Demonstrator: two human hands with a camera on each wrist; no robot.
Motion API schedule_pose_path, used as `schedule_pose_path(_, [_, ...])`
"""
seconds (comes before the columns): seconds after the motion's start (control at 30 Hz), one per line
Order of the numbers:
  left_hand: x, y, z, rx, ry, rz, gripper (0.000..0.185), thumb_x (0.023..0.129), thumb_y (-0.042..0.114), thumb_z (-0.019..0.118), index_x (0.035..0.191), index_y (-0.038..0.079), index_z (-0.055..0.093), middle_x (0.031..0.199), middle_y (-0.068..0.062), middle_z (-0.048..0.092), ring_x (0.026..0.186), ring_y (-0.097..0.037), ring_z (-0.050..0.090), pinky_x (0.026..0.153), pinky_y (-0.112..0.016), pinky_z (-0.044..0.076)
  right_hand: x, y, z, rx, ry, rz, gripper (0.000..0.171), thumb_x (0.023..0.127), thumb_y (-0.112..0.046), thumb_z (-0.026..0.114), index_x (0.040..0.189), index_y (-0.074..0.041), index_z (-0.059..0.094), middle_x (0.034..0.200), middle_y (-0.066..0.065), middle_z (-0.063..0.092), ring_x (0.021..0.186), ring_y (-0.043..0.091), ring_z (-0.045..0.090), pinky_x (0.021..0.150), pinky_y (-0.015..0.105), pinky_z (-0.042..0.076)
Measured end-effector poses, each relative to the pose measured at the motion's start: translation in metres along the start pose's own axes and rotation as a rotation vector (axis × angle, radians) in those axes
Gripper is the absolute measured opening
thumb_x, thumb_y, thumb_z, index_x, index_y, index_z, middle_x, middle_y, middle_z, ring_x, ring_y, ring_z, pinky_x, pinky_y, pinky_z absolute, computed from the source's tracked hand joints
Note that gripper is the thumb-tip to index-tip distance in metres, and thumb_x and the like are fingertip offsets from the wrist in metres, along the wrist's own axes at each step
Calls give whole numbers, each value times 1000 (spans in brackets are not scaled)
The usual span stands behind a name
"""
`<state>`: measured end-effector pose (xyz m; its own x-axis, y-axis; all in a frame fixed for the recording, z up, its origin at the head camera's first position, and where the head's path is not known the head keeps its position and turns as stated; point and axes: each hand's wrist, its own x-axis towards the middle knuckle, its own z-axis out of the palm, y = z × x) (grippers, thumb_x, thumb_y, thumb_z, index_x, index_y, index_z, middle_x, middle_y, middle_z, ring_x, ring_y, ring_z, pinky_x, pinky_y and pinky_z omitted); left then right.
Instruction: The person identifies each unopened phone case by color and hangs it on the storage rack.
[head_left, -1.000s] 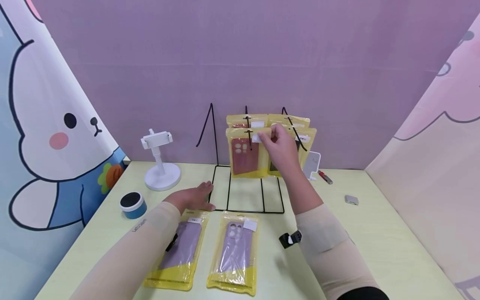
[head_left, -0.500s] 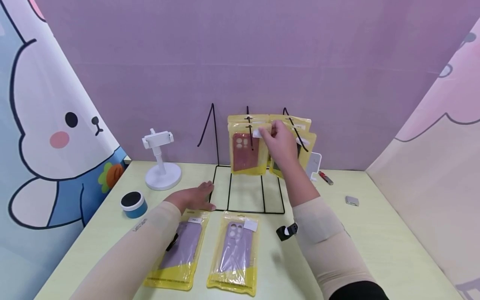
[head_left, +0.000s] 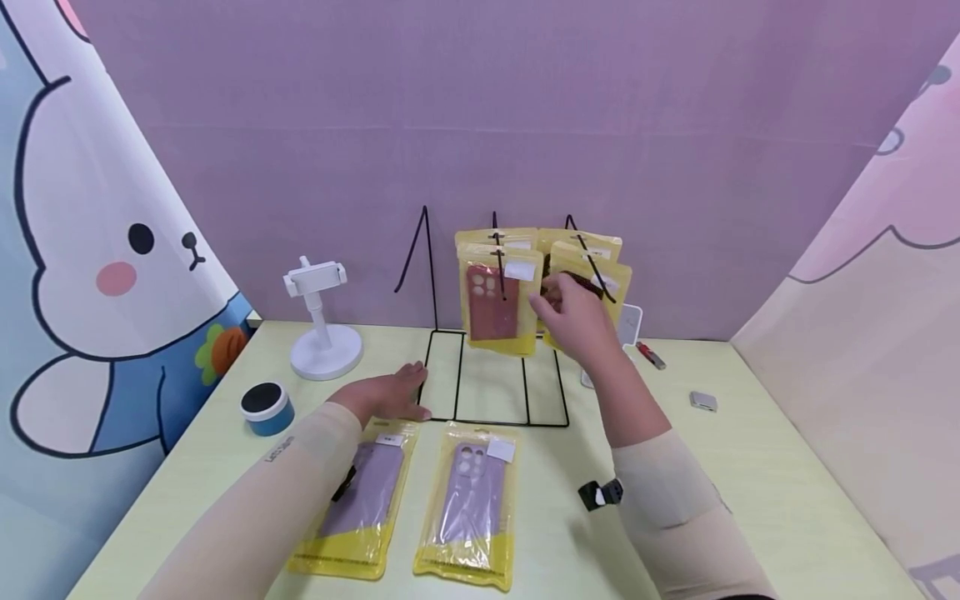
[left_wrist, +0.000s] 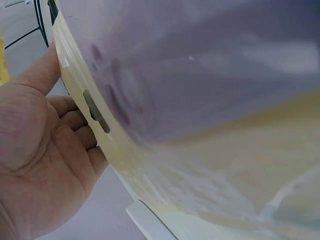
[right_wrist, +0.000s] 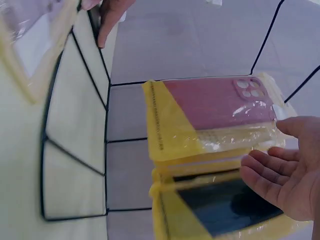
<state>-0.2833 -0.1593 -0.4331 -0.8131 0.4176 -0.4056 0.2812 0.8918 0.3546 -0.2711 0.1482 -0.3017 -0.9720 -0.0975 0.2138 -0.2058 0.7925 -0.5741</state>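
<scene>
A black wire display rack (head_left: 491, 424) stands on the table, with bagged phone cases hanging from its hooks. My right hand (head_left: 581, 323) is at the side edge of the front bag with a red phone case (head_left: 491, 312). In the right wrist view its fingers are loosely bent, the thumb tip at that bag's edge. Beside it hangs a bagged dark phone case (right_wrist: 225, 205). More yellow bags hang behind these two. My left hand (head_left: 386, 395) rests at the left side of the rack's base, fingers extended. Below lie two bagged purple phone cases (head_left: 471, 500), the left one (head_left: 371, 492) partly under my forearm.
To the left stand a white phone stand (head_left: 324, 350) and a blue jar with a black lid (head_left: 267, 410). A white object (head_left: 632, 323), a red and grey USB stick (head_left: 650, 355) and a small silver square (head_left: 703, 401) are on the right. The rack's left hook (head_left: 411, 250) is bare.
My right hand has let go of the red case's bag top and moved down and slightly right. That bag has slid back along its hook. My left hand stays put.
</scene>
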Motion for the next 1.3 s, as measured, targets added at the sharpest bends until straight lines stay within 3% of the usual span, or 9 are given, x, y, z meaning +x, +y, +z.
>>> schedule_pose_path(0.17, [1,0,0,5,-1,-6,92,94,49,60,158,7,8,165,-15,-2,152,-33,-1,123,-51,10,-23,21,2,-101,-133,-72,39,98,-49,53,123,-19,59,109,-1,68,100,21,64,84,43,53])
schedule_pose_path(0.33, [2,-2,0,10,6,5,94,94,50,60,158,7,8,165,-15,-1,152,-33,-1,123,-51,10,-41,45,9,-202,-300,-156,39,98,-46,54,120,-15,64,107,1,69,96,21,66,83,45,54])
schedule_pose_path(0.47, [3,-4,1,10,4,10,95,93,51,60,158,6,7,165,-16,-2,152,-33,-1,123,-51,9,-51,66,17,-242,-430,-187,43,97,-42,59,125,-9,63,118,7,68,108,25,64,92,47,52])
schedule_pose_path(0.63, [4,-3,0,5,7,13,95,93,50,61,158,5,8,165,-16,-1,152,-34,0,123,-51,9,-57,88,28,-291,-546,-120,57,95,-43,62,137,-7,54,138,13,58,130,33,51,106,51,42])
schedule_pose_path(0.9, [2,0,-2,12,-4,-3,93,94,49,60,158,7,7,165,-15,-2,153,-32,-1,124,-48,8,-56,111,44,-351,-625,-32,72,94,-40,64,148,0,40,149,19,46,138,35,42,112,50,36])
schedule_pose_path(1.3, [-1,-2,-1,-5,2,15,94,94,48,61,158,4,8,165,-17,-1,152,-35,-1,123,-51,8,-50,109,53,-441,-636,15,78,92,-44,65,150,1,36,149,21,45,136,37,44,111,50,38])
